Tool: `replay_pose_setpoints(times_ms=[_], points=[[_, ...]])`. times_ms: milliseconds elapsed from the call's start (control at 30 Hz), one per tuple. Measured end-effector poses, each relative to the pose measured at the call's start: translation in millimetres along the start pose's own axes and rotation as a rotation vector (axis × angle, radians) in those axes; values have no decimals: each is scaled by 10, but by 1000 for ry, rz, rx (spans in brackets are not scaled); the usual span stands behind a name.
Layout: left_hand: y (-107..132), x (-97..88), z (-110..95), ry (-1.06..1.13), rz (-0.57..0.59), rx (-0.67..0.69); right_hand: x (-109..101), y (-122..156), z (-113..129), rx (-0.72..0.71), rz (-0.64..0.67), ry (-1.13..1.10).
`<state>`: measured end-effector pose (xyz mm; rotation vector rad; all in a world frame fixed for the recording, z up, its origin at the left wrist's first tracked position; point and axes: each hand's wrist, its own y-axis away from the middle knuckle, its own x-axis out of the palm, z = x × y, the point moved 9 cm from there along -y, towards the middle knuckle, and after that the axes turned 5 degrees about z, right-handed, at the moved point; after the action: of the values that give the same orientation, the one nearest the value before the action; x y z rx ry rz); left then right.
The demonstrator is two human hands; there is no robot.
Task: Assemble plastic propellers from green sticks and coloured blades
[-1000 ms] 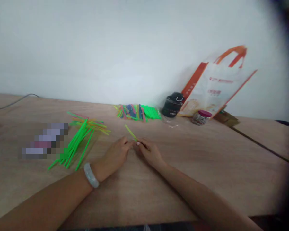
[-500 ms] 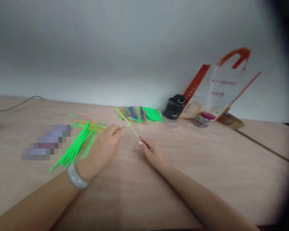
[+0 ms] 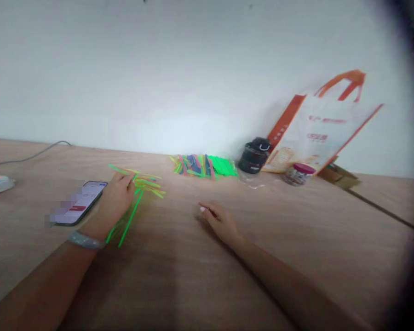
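My left hand [image 3: 114, 200], with a pale bangle on its wrist, lies on a loose pile of thin green and yellow sticks [image 3: 138, 193] on the wooden table [image 3: 179, 276]. Its fingers are pinched together at the top of the pile, seemingly round one yellow-green stick [image 3: 143, 176]. Lying on the bare table near the middle is my right hand [image 3: 219, 221], its fingers curled in with nothing visible in them. A second heap of green, pink and blue sticks [image 3: 205, 166] lies farther back, beyond both hands.
A phone [image 3: 81, 202] lies just left of my left hand. At the back right stand a black jar [image 3: 255, 157], a white and orange bag [image 3: 326, 133], a small pink-lidded jar [image 3: 298, 174] and a cardboard box [image 3: 341, 177]. A cable [image 3: 31, 156] runs at far left.
Both hands held one stick at the middle. My left hand then carried it left onto the green pile, and my right hand let go and stayed put. The view shifted slightly.
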<state>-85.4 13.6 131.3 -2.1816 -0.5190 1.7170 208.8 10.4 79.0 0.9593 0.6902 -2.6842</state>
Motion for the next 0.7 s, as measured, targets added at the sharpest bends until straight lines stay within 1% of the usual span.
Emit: replay_pose_setpoints(times_ms=[133, 267, 367, 433, 467, 533, 600, 667, 700], points=[[13, -20, -48, -27, 6, 37, 14, 4, 28, -23, 16, 14], [30, -62, -53, -43, -8, 41, 46, 18, 86, -68, 57, 64], [62, -146, -134, -15, -72, 83, 67, 36, 156, -110, 84, 116], [125, -212, -298, 34, -133, 167, 88, 61, 234, -153, 103, 164], [175, -224, -423, 66, -144, 232, 108, 80, 289, -186, 118, 191], [312, -182, -728, 126, -106, 384, 171, 139, 420, -275, 164, 243], [489, -26, -1051, 152, 38, 535, 236, 216, 545, -366, 202, 290], [680, 148, -1295, 151, 178, 638, 293, 295, 637, -444, 228, 343], [767, 229, -1378, 153, 240, 675, 318, 329, 666, -473, 237, 372]])
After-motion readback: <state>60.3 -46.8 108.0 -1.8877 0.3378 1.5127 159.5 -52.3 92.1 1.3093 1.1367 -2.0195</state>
